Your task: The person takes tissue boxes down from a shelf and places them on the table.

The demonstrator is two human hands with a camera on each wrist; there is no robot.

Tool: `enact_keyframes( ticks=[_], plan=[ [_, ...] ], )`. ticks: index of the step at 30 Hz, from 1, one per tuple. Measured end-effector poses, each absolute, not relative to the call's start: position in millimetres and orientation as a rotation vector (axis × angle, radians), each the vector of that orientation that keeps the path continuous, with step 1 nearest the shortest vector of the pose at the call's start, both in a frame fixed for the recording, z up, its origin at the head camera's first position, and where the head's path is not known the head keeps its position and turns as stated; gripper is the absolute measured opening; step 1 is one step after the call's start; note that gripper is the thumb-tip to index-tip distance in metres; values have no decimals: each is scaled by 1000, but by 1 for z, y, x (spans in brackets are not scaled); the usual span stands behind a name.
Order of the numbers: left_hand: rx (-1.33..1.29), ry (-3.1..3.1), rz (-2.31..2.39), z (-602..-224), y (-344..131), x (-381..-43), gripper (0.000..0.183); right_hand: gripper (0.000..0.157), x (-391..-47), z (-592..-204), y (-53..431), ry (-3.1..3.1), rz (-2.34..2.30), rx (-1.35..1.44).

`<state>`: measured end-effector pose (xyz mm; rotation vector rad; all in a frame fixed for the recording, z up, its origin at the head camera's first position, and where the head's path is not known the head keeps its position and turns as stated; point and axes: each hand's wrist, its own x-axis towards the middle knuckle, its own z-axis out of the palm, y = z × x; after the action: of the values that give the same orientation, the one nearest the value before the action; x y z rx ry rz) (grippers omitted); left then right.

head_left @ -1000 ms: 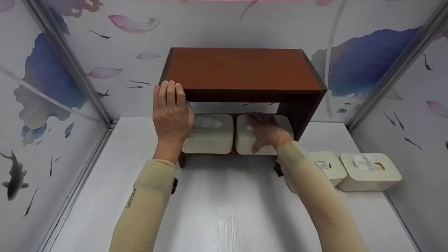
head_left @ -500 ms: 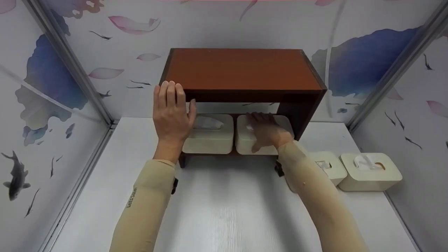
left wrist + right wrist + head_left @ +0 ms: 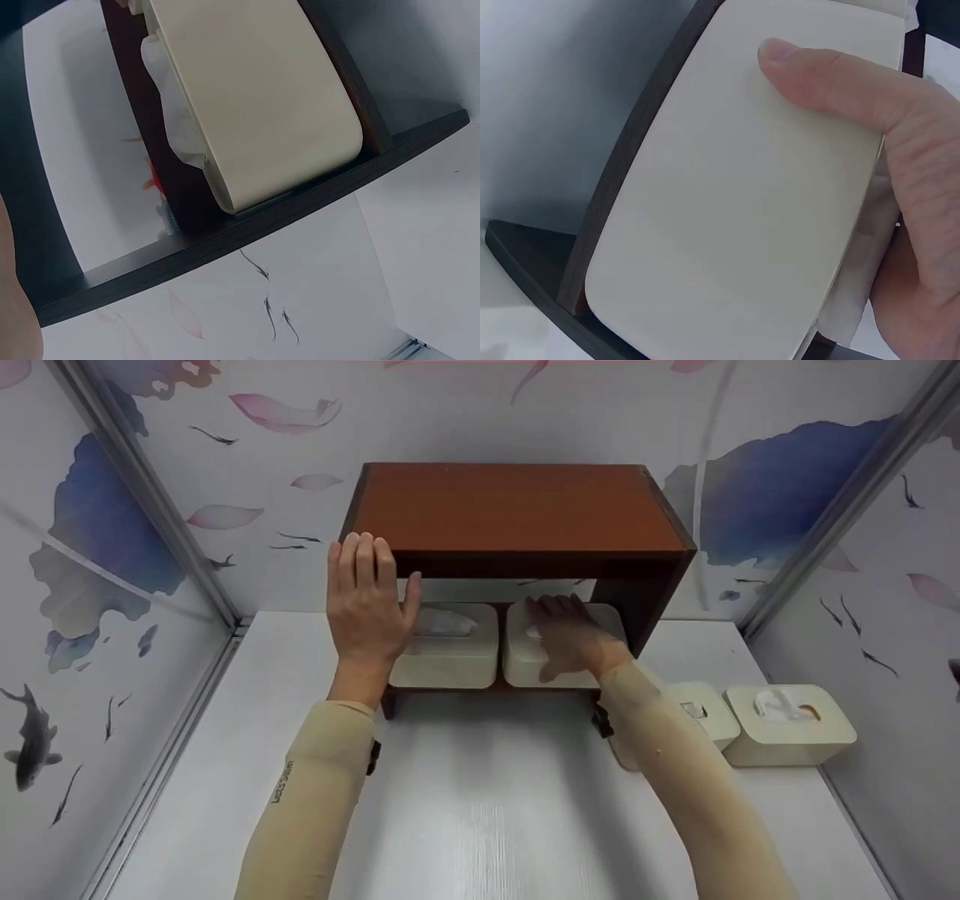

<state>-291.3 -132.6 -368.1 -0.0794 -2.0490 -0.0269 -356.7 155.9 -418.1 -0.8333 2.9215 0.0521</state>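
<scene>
A brown wooden shelf (image 3: 517, 506) stands against the back wall, with two cream tissue boxes side by side on its lower board. My right hand (image 3: 574, 637) lies over the right tissue box (image 3: 525, 660). In the right wrist view, its thumb presses the front face while the other fingers reach across the top; their tips are hidden there. My left hand (image 3: 367, 611) is at the shelf's left front edge, fingers straight and together, thumb apart. Close beside it is the left tissue box (image 3: 450, 667), a tissue showing in its slot; the left hand holds nothing.
Two more cream tissue boxes are on the white table at right: one tissue box (image 3: 705, 712) partly behind the right forearm, another tissue box (image 3: 791, 727) beside it near the side wall (image 3: 900, 660). Patterned panels enclose the table's back and sides.
My left thumb has swung outward from the fingers since a second ago. The right hand keeps its place on the right tissue box, and the boxes stay where they were.
</scene>
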Motion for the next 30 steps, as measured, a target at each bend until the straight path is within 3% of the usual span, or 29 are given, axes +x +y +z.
enact_keyframes(
  ticks=[30],
  plan=[
    [-91,-2058,-38,-367,-133,-291,49,126,-304,-402,164,3005,234,-1067]
  ],
)
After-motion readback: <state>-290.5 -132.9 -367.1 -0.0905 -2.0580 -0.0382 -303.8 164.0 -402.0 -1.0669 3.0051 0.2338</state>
